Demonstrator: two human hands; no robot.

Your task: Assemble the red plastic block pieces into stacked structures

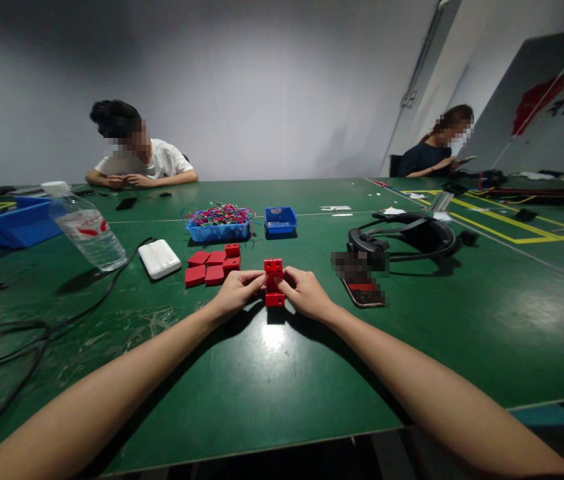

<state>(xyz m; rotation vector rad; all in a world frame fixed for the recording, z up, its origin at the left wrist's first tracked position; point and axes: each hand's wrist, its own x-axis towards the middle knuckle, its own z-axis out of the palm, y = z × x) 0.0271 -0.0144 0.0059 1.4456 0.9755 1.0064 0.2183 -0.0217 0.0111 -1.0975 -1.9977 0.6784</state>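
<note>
A red block with small dark holes [275, 265] is held upright over the green table, between my two hands. My left hand [236, 291] is closed on its left side, thumb and fingers pinching the edge. On the other side my right hand [307, 291] grips it, with the thumb lying across its front face. What the fingertips do behind the block is hidden. Just left of my left hand lies a group of several similar red blocks [205, 268], some stacked. Beyond them stands a blue bin of coloured wires [219, 232]; a small blue tray [281, 227] with tiny metal parts sits to its right.
A water bottle [89, 230], a white box [159, 259] and a black cable [45, 331] lie to the left. On the right are a phone [362, 287] and a black headset [405, 237]. Two people [142, 157] sit across the green table [242, 400].
</note>
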